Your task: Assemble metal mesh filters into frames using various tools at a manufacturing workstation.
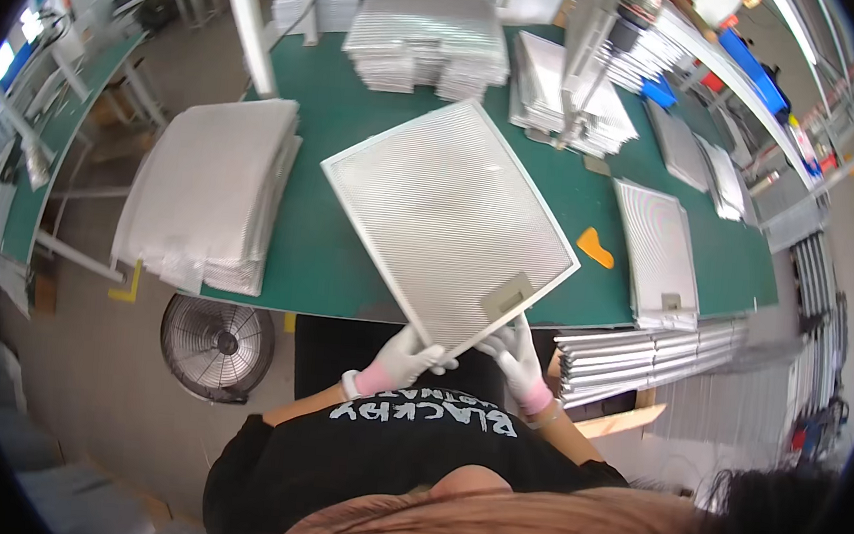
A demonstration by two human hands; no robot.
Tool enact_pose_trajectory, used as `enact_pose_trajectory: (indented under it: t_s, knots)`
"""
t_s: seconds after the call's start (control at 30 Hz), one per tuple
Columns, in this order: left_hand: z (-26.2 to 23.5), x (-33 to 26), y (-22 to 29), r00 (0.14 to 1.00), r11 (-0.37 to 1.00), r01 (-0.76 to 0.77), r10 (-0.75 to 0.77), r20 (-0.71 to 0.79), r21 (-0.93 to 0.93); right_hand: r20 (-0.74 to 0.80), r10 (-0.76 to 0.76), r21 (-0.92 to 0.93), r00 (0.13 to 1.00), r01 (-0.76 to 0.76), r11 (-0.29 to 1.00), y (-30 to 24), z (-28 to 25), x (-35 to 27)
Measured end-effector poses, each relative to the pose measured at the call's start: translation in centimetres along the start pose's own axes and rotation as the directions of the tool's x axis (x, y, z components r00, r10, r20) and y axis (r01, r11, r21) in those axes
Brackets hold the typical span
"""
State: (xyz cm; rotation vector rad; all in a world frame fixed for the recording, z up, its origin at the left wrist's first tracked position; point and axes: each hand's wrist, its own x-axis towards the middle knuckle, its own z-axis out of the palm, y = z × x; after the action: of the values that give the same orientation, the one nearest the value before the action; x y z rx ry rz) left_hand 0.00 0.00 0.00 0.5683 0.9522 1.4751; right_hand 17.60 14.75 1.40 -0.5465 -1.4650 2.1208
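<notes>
Metal mesh filter panel (pixel 449 219) pinched at its 6 o'clock corner by left hand (pixel 402 357) and right hand (pixel 517 357), both grips closed. Looks like mid-inspection over the desk (pixel 328 249); next probably needs a steady set-down.

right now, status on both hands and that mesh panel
Left hand and right hand, gloved, both gripping near corner of mesh filter panel. Panel tilted above green table. Stacks of panels left, nothing between.

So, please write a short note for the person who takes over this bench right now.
Left hand: gloved, gripping the near corner of the metal mesh filter.
Right hand: gloved, gripping the same corner beside the filter's small handle tab.
The filter is held tilted over the green table.
Done: cannot tell.
Left: stacks of filters on the left, another filter on the right.
</notes>
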Motion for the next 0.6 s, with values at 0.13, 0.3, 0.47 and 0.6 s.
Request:
enact_pose_trajectory:
  t_s: [0.13,0.3,0.47,0.6]
  knots:
    - [2.5,4.6,-0.6,0.971,0.968,-0.104,0.049,0.234,0.230,-0.475,-0.234,-0.078,0.848,0.224,0.971,-1.9,-1.0,1.5]
    - [0.9,0.8,9.4,0.871,0.222,-0.291,0.464,0.162,0.930,-0.708,-0.519,-0.365,0.479,0.381,0.849,-9.5,-13.1,-1.4]
    - [-11.8,-7.2,17.2,0.418,-0.211,0.561,0.907,-0.053,0.801,-0.727,-0.594,-0.548,0.343,0.231,0.804,-11.9,-28.4,-3.5]
    - [-19.8,-12.6,17.0,0.463,-0.151,0.822,0.740,-0.488,0.550,-0.834,-0.380,-0.377,0.401,0.091,0.922,-10.4,-32.8,-1.1]
